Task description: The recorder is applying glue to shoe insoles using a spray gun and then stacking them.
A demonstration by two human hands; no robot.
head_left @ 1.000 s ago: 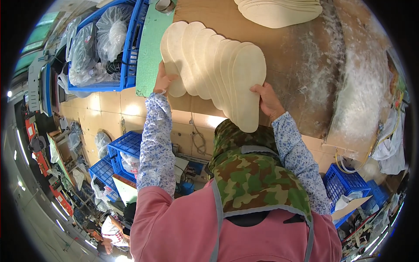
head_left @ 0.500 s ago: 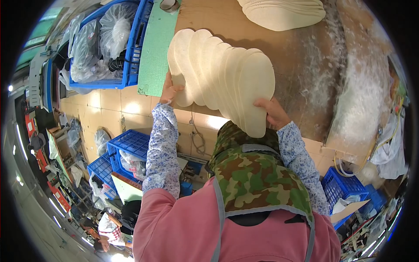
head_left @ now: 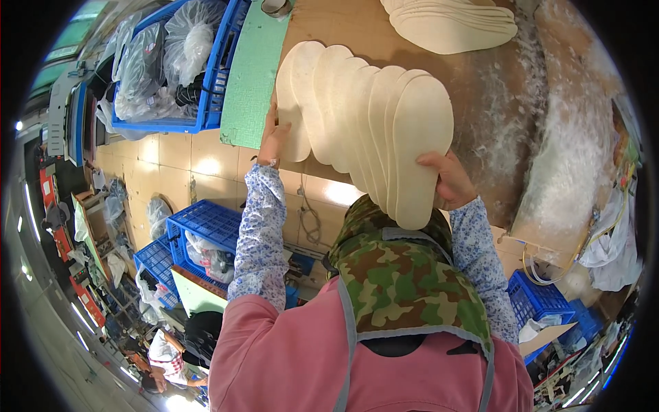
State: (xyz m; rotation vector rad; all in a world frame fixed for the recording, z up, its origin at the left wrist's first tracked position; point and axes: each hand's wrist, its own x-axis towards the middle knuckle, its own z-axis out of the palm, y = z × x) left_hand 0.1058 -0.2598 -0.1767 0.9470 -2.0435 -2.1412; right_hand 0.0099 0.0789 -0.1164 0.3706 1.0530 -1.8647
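Observation:
A fanned row of cream shoe insoles (head_left: 364,123) spans the space between my two hands, at the near edge of the brown worktable. My left hand (head_left: 274,141) is closed on the left end of the row, its thumb on the lower part of the leftmost insole. At the other end, my right hand (head_left: 447,177) grips the rightmost insole, thumb on top and fingers underneath. The insoles overlap one another, and the right one's narrow end hangs toward my camouflage apron (head_left: 405,275). Farther back on the table lies a second stack of cream insoles (head_left: 453,26).
A green mat (head_left: 252,75) borders the table's left side, with a tape roll (head_left: 276,7) at its top. Beyond it stands a blue crate (head_left: 206,103) of plastic-bagged items. White residue (head_left: 566,137) covers the right side. Blue baskets (head_left: 206,225) sit at lower left; another person (head_left: 167,357) is farther off.
The insoles have shifted right and spread farther apart, so more of each shows. Both my hands have moved slightly right, the right one also a little nearer to me.

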